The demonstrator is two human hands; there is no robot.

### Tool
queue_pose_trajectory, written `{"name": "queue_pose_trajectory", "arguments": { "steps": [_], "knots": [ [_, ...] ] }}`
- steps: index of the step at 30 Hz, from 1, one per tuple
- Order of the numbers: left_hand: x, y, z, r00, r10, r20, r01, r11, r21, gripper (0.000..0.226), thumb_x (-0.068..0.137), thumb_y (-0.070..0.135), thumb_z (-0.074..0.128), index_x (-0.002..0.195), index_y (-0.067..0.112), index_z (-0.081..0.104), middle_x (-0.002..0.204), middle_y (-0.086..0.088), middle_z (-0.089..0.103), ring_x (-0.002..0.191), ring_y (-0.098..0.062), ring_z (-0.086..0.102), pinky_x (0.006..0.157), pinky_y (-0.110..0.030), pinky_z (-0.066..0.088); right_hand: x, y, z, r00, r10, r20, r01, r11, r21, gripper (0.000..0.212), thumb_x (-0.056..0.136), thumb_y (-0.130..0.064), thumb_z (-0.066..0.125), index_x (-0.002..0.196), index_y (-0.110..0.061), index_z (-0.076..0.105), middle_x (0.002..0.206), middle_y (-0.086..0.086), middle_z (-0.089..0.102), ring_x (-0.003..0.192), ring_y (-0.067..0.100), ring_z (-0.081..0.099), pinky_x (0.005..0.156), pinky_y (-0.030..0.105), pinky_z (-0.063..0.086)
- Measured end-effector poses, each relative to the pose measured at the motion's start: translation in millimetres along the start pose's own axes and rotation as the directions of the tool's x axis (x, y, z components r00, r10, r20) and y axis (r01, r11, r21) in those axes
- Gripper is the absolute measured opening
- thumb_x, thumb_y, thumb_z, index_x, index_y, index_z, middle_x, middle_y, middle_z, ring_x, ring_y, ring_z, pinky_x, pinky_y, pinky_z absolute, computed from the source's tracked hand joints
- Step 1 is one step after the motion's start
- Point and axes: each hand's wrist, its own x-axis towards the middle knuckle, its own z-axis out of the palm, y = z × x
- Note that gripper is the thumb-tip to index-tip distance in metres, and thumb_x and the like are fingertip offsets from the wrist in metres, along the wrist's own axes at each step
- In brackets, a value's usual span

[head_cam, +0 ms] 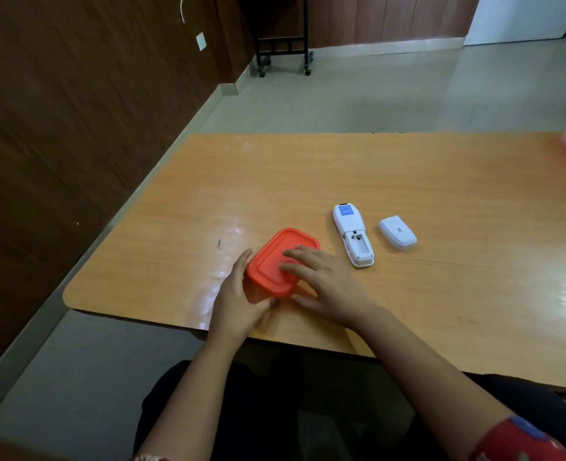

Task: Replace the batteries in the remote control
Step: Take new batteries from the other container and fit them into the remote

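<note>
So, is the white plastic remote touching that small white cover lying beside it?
Apart. The head view shows bare wooden table between the white plastic remote and the small white rectangular cover.

Table and room
Orange wood-grain table (408, 181); far behind, a black wheeled stand (283, 51) beside the dark panelled wall (58, 111) with its pale plate (201, 41).

White remote (353, 235) face down, compartment open, seemingly empty, cover (397, 233) beside
</note>
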Motion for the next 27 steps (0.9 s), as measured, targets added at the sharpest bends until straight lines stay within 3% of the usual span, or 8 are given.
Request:
{"name": "queue_pose_trajectory", "arguments": {
  "steps": [4, 7, 12, 15, 19, 22, 24, 27],
  "knots": [
    [7, -4, 0, 0.999, -0.046, -0.007, 0.046, 0.997, -0.054, 0.1, 0.058, 0.029, 0.087, 0.144, 0.029, 0.036, 0.135, 0.004, 0.053, 0.116, -0.013, 0.054, 0.095, -0.026, 0.044, 3, -1, 8, 0.998, -0.021, 0.062, 0.022, 0.999, -0.026, 0.056, 0.087, -0.049, 0.043, 0.132, -0.018, 0.056, 0.141, 0.004, 0.053, 0.133, 0.025, 0.046, 0.11, 0.041, 0.034],
    [10, -7, -1, 1.0, -0.008, 0.017, 0.009, 0.999, -0.054, 0.092, 0.058, 0.029, 0.087, 0.138, 0.03, 0.043, 0.132, 0.008, 0.053, 0.119, -0.014, 0.052, 0.099, -0.033, 0.046, 5, 0, 10, 0.997, -0.052, 0.054, 0.056, 0.995, -0.083, 0.06, 0.086, -0.054, 0.042, 0.129, -0.016, 0.059, 0.135, 0.006, 0.058, 0.127, 0.027, 0.053, 0.106, 0.043, 0.039],
    [14, -7, 2, 1.0, 0.021, -0.012, -0.022, 0.996, -0.089, 0.083, 0.055, 0.026, 0.087, 0.13, 0.031, 0.051, 0.121, 0.007, 0.062, 0.11, -0.012, 0.059, 0.087, -0.019, 0.046, 5, -1, 21, 0.997, -0.078, -0.01, 0.077, 0.989, -0.123, 0.061, 0.094, -0.054, 0.03, 0.125, -0.012, 0.062, 0.13, 0.009, 0.062, 0.121, 0.03, 0.058, 0.101, 0.045, 0.044],
    [13, -6, 3, 0.999, 0.007, -0.039, -0.012, 0.992, -0.123, 0.078, 0.054, 0.025, 0.088, 0.125, 0.03, 0.057, 0.116, 0.007, 0.066, 0.107, -0.009, 0.061, 0.087, -0.02, 0.049, 4, -3, 28, 0.989, -0.094, -0.116, 0.078, 0.988, -0.134, 0.063, 0.099, -0.049, 0.022, 0.121, -0.008, 0.064, 0.126, 0.013, 0.064, 0.117, 0.033, 0.061, 0.099, 0.047, 0.046],
    [12, -3, 3, 0.999, 0.004, -0.035, -0.008, 0.994, -0.111, 0.078, 0.044, 0.045, 0.088, 0.116, 0.032, 0.062, 0.106, 0.01, 0.067, 0.098, -0.002, 0.063, 0.081, -0.018, 0.049, 10, -11, 27, 0.935, -0.075, -0.347, 0.055, 0.996, -0.065, 0.053, 0.101, -0.04, 0.03, 0.111, -0.005, 0.069, 0.114, 0.013, 0.07, 0.108, 0.032, 0.065, 0.091, 0.045, 0.053],
    [12, -2, 2, 0.999, 0.01, -0.042, -0.014, 0.996, -0.086, 0.069, 0.044, 0.043, 0.09, 0.106, 0.043, 0.061, 0.102, 0.015, 0.068, 0.095, 0.006, 0.062, 0.077, -0.009, 0.046, 16, -15, 10, 0.892, 0.048, -0.45, 0.016, 0.99, 0.137, 0.052, 0.101, -0.041, 0.031, 0.113, -0.006, 0.067, 0.113, 0.01, 0.07, 0.106, 0.026, 0.065, 0.089, 0.035, 0.051],
    [13, -2, 3, 1.0, 0.004, -0.023, -0.006, 0.997, -0.076, 0.072, 0.042, 0.046, 0.089, 0.106, 0.049, 0.057, 0.106, 0.02, 0.067, 0.1, 0.011, 0.058, 0.08, -0.005, 0.044, 17, -14, -4, 0.856, 0.168, -0.489, -0.026, 0.959, 0.283, 0.048, 0.099, -0.04, 0.035, 0.116, -0.007, 0.065, 0.109, 0.007, 0.071, 0.1, 0.015, 0.063, 0.085, 0.022, 0.046],
    [13, -6, 4, 0.999, -0.005, -0.036, 0.004, 1.0, -0.021, 0.087, 0.04, 0.055, 0.086, 0.12, 0.043, 0.054, 0.116, 0.013, 0.064, 0.11, -0.002, 0.058, 0.093, -0.023, 0.048, 17, -7, -17, 0.763, 0.355, -0.54, -0.11, 0.895, 0.433, 0.037, 0.097, -0.032, 0.039, 0.114, -0.01, 0.064, 0.087, -0.005, 0.065, 0.077, 0.007, 0.054, 0.069, 0.007, 0.038]
  ]
}}
